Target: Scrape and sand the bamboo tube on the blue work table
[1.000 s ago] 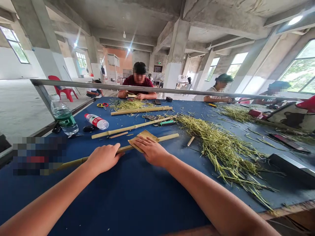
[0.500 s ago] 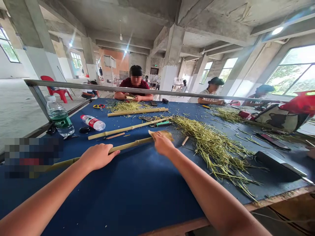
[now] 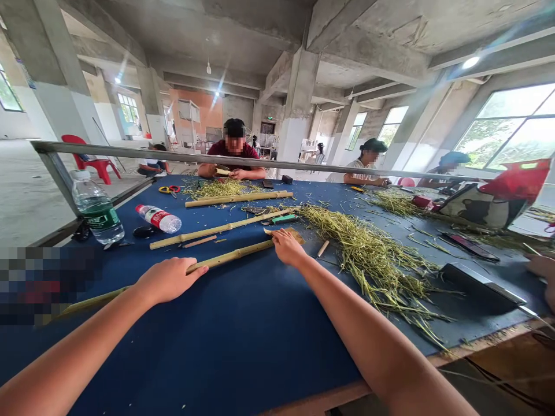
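Concrete workshop hall with pillars and big windows. Long tabletop [image 3: 203,358] covered in dark blue cloth, a metal rail [image 3: 243,157] running across it. Co-workers sit on the far side: one in a maroon shirt [image 3: 232,153] handling a short piece of bamboo, one further right in a pale top [image 3: 364,173] at the tabletop. A big pile of green-yellow bamboo shavings [image 3: 368,266] lies right of centre, a smaller pile [image 3: 221,188] near the maroon-shirted co-worker. Long bamboo pole [image 3: 229,257] lies across the cloth, low end toward the left edge, and the left hand [image 3: 169,281] sits on it, grip closed over the top. Far end of the pole reaches the right hand [image 3: 288,248], which rests on a folded tan sheet [image 3: 295,234]; grip fairly flat, cannot tell if it pinches the sheet. Two more bamboo poles [image 3: 217,231] [image 3: 238,197] lie beyond. Also a water bottle [image 3: 97,214], a red-label bottle [image 3: 158,219], red-yellow scissors [image 3: 169,189], a short wooden stick [image 3: 323,248].
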A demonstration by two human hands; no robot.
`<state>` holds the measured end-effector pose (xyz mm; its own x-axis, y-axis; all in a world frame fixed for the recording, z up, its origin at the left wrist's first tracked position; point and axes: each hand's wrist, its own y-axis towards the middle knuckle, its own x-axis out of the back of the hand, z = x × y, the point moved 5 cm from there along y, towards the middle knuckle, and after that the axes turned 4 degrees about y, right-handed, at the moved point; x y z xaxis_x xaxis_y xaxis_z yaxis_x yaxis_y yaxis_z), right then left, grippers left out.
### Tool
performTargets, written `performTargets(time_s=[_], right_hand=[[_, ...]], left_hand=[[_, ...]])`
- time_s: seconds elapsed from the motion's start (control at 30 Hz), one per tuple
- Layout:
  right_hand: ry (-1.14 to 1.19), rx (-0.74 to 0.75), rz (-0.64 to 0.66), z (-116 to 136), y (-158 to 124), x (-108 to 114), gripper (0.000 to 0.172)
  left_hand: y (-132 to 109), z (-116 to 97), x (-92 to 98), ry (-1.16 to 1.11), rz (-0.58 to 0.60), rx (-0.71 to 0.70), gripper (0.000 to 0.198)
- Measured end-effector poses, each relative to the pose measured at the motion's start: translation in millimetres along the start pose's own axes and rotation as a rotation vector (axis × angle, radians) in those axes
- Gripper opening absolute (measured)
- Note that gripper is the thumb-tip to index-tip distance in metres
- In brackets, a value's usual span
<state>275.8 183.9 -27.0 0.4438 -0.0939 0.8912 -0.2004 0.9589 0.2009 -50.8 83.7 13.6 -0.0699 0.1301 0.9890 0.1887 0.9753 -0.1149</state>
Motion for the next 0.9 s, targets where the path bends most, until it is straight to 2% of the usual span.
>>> performTargets(time_s=[0.1, 0.27, 0.33, 0.53, 0.6, 0.67, 0.83, 0.9], right_hand=[[0.009, 0.020, -0.016, 8.8, -4.3, -5.7, 0.049], [0.075, 0.334, 0.054, 65.9, -25.8, -24.0, 0.050], [0.091, 0.405, 0.059, 80.3, -31.6, -26.2, 0.051], [0.121, 0.498, 0.071, 88.3, -33.3, -18.4, 0.048], [0.100, 0.463, 0.071, 81.0, -29.0, -16.1, 0.047], [0.059, 0.365, 0.059, 65.9, -21.9, -13.8, 0.046], [-0.061, -0.018, -0.055, 15.9, -8.2, -0.4, 0.046], [-0.034, -0.036, -0.086, 14.9, -9.3, 3.3, 0.044]], left_hand=[[-0.1, -0.1, 0.6, -0.004, -0.005, -0.003, 0.061], [1.9, 1.6, -1.0, -0.011, -0.009, -0.012, 0.064], [3.2, 2.5, -2.1, -0.013, -0.017, -0.022, 0.065], [5.9, 5.3, -5.1, -0.036, -0.005, -0.033, 0.069], [6.0, 6.2, -5.3, -0.030, 0.008, -0.023, 0.069], [5.6, 6.5, -4.8, -0.022, 0.015, -0.023, 0.067], [4.4, 4.0, -2.6, -0.021, -0.005, -0.055, 0.064], [4.5, 3.7, -2.4, -0.009, -0.011, -0.046, 0.063]])
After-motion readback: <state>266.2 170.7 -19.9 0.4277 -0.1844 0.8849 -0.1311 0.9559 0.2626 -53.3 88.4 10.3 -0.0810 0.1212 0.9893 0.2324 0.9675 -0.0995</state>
